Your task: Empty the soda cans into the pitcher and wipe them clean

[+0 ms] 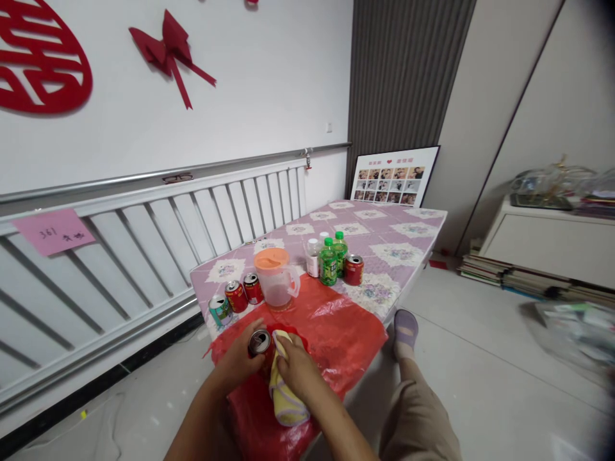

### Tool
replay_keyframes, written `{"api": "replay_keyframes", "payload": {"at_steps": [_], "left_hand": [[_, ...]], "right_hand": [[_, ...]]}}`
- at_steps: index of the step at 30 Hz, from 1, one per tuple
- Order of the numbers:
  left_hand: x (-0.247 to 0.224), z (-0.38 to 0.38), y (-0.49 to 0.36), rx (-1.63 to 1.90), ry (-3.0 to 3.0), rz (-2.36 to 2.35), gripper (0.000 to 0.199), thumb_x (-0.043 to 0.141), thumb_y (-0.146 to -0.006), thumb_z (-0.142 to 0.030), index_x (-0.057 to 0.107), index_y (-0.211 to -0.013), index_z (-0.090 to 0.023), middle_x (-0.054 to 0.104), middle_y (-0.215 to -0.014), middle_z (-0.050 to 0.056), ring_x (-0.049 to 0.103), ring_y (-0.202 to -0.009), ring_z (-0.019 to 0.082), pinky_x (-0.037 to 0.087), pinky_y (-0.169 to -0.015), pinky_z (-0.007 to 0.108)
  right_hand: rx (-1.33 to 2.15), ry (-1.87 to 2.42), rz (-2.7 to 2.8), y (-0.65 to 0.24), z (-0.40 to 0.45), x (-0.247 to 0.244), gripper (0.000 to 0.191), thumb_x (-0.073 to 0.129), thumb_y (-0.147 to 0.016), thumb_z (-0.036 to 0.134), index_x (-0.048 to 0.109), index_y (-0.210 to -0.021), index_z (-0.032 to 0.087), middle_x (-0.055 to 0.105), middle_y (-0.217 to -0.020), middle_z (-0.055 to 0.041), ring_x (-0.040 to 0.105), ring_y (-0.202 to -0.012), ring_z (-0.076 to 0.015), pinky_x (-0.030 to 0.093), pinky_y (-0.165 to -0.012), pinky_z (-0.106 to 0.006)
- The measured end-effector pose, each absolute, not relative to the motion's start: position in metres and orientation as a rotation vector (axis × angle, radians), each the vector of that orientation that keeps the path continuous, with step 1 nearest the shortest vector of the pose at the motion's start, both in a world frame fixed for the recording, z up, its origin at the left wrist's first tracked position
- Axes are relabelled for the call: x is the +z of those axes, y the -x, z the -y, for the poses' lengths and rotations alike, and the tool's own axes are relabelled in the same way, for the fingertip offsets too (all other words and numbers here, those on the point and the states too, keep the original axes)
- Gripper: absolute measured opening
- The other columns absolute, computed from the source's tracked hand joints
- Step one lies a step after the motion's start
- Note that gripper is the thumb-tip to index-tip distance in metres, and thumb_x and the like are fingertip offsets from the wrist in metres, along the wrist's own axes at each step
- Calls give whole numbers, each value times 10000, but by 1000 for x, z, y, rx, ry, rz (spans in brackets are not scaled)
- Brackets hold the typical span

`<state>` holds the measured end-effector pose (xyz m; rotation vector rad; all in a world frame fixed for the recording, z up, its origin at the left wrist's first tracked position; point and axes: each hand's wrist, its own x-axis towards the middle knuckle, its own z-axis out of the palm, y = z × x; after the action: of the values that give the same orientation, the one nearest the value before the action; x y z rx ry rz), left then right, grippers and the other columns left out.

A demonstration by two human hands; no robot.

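Note:
My left hand is wrapped round a red drink can, whose opened top faces up. Pressed to the can's right side is a yellow cloth, gripped in my right hand; one end of it hangs down. Both hands are over a red plastic sheet spread on the near part of the table. Just beyond them stands a clear pitcher with an orange lid. To its left are a teal can and two red cans, all upright.
Green-capped bottles, a white-capped bottle and another red can stand right of the pitcher. The tablecloth is purple and floral. A white radiator runs along the left side. A photo board leans behind the table.

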<state>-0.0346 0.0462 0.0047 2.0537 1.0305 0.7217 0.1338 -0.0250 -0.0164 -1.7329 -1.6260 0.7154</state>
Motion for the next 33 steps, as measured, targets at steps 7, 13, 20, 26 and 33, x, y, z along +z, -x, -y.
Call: {"api": "replay_keyframes", "payload": {"at_steps": [7, 13, 20, 26, 33], "left_hand": [[-1, -46, 35, 826, -2040, -1155, 767, 664, -616, -201, 467, -1357, -194, 523, -1422, 116, 465, -1340, 291, 362, -1128, 453], [-20, -32, 24, 1051, -2008, -1498, 550, 698, -653, -337, 569, -1147, -132, 629, -1119, 129, 586, -1100, 316, 463, -981, 495], [-16, -32, 24, 997, -1979, -1297, 531, 642, -638, -238, 576, -1163, -188, 662, -1151, 83, 634, -1075, 269, 492, -974, 432], [7, -33, 33, 742, -2027, -956, 566, 600, -667, -166, 551, -1228, -218, 672, -1214, 57, 635, -1107, 241, 492, -1002, 392], [7, -35, 35, 683, -2017, -991, 626, 560, -619, -99, 543, -1238, -193, 662, -1232, 70, 618, -1144, 240, 464, -1046, 391]], "right_hand": [[697, 1742, 1630, -134, 26, -15, 562, 495, -845, 117, 496, -1407, 110, 431, -1467, -204, 486, -1324, -248, 373, -1100, -339], [685, 1730, 1629, -132, 27, -16, 558, 495, -848, 131, 499, -1405, 169, 427, -1484, -159, 481, -1329, -229, 374, -1100, -342], [621, 1659, 1630, -132, 32, -1, 583, 495, -842, 161, 478, -1425, 169, 356, -1534, -142, 377, -1405, -236, 321, -1140, -348], [652, 1567, 1659, -140, 19, 6, 575, 460, -820, 102, 532, -1378, 221, 444, -1483, -92, 444, -1350, -188, 334, -1124, -315], [731, 1658, 1686, -141, 16, -10, 535, 469, -798, 71, 583, -1317, 135, 607, -1272, -146, 573, -1202, -205, 408, -1045, -305]]}}
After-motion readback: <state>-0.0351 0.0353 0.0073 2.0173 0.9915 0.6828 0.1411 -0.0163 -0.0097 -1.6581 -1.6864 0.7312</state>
